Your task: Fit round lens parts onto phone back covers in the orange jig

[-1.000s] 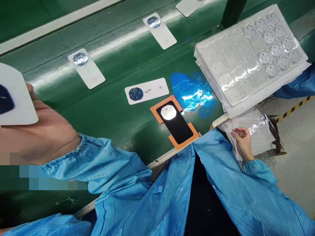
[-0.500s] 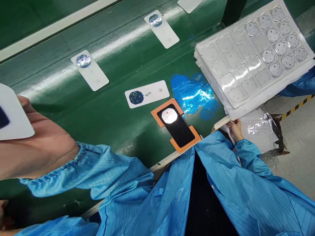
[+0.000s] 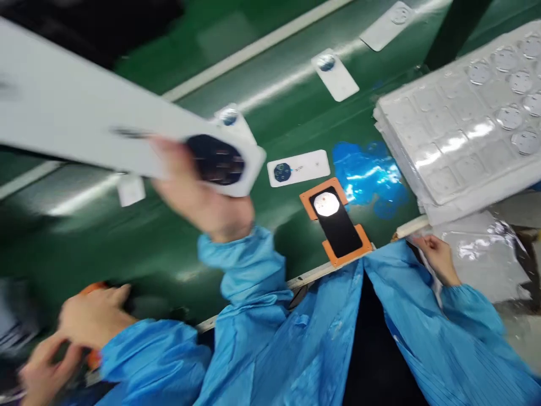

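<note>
Close to the camera, my left hand (image 3: 207, 206) grips a white phone-shaped panel (image 3: 97, 121) with a dark camera patch; motion blurs both. My right hand (image 3: 439, 256) is down at the bench's front edge, fingers pinched together beside a pale film; what they hold is not clear. Between my hands, an orange fixture (image 3: 333, 254) rests at the bench edge around a black phone-shaped piece (image 3: 340, 231) bearing a bright round disc. Just behind it lies a white printed panel (image 3: 310, 167) with a dark camera patch.
Blue film scraps (image 3: 367, 175) lie right of the fixture. A clear tray (image 3: 448, 135) of round metallic parts stands at the right. More white panels (image 3: 340, 82) lie along the green surface. At lower left are another person's hands (image 3: 91, 318).
My left hand has swung rightward and up with the white panel, now further into view. The view has shifted left, so the bench items appear further right. My right hand stays by the bench edge.
</note>
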A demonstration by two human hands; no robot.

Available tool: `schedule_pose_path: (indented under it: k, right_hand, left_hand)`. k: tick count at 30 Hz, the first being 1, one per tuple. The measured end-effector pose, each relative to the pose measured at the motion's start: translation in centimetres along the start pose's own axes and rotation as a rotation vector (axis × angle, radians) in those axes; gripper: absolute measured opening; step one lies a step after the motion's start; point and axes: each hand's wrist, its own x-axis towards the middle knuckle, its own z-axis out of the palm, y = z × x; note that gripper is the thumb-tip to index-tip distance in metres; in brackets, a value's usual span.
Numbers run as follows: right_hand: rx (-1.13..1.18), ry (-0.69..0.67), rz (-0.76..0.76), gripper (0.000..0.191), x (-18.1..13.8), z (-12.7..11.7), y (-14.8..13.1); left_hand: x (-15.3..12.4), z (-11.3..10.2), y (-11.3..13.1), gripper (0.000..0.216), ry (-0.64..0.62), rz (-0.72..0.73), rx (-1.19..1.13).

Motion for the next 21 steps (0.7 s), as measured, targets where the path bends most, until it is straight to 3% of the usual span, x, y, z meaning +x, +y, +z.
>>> schedule_pose_path:
  k: [1, 2, 3, 5, 8, 11, 13, 16, 19, 21]
  right_hand:
    - [-0.051, -0.099, -0.024, 0.044, -1.1, -0.6, -0.7]
    - [-0.189, -0.247, -0.108, 0.048, -2.0, -1.2, -1.5]
    - [-0.269, -0.357, -0.206, 0.049, -2.9, -1.5, -2.4]
    - [-0.292, -0.437, -0.409, 0.039, -4.4, -1.4, -5.0]
    - [-0.207, -0.370, -0.731, 0.013, -5.9, 1.1, -10.5]
    - [-0.147, -0.312, -1.036, 0.010, -5.4, 5.2, -16.8]
    - [-0.186, -0.331, -1.165, 0.010, -3.2, 8.3, -20.6]
    - [-0.383, -0.285, -1.147, 0.011, 3.5, 13.2, -25.7]
    - [-0.679, -0.161, -0.779, 0.024, 12.0, 17.7, -30.8]
    - [-0.732, -0.063, -0.684, 0.040, 16.7, 19.8, -33.9]
  left_hand:
    - [-0.7, 1.0, -0.5, 0.048, -0.042, 0.106, -0.031]
    - [-1.5, 1.9, -1.1, 0.040, -0.089, 0.104, -0.018]
    - [-2.3, 2.6, -1.6, 0.034, -0.150, 0.053, 0.017]
    - [-3.9, 3.5, -2.5, 0.031, -0.301, -0.067, 0.085]
    - [-6.1, 4.1, -2.8, 0.025, -0.414, -0.193, 0.131]
    - [-6.9, 4.4, -2.9, 0.022, -0.465, -0.272, 0.151]
    - [-6.3, 4.3, -3.1, 0.025, -0.456, -0.298, 0.149]
    - [-4.0, 3.8, -2.9, 0.033, -0.355, -0.289, 0.098]
    - [-1.3, 2.6, -1.4, 0.040, -0.208, -0.239, 0.011]
    - [0.2, 1.4, 0.0, 0.041, -0.122, -0.195, -0.032]
